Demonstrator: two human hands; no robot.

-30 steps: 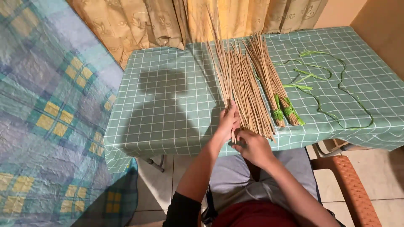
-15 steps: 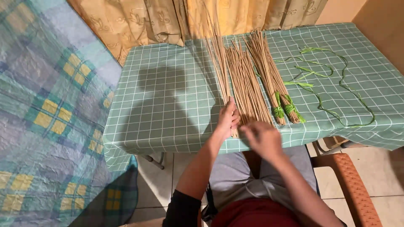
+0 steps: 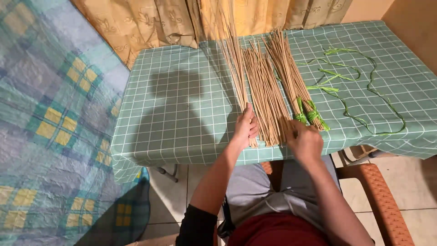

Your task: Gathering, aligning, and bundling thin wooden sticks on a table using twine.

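Change, left hand [image 3: 246,126]: unmoved since a second ago, fingers clamped on a thin handful of long tan plant sticks [image 3: 233,59] near their lower ends.
Change, right hand [image 3: 304,140]: shifted rightward from beside the left hand to the near end of the loose pile of tan sticks [image 3: 266,93]; fingers bent onto the stick ends, grip itself not discernible.
Meaning: probably fetching more sticks from the pile for the held handful.
Position: held handful at the left edge of the stick heap, on the green checked counter [image 3: 182,114], tips reaching the beige patterned curtain [image 3: 150,23].
Count, hands: two.
Count, tied bundles with green bands [image 3: 291,75]: two.
Count, loose green strips [image 3: 359,86]: several, tangled, not countable.
Count, orange chair [image 3: 382,200]: one.
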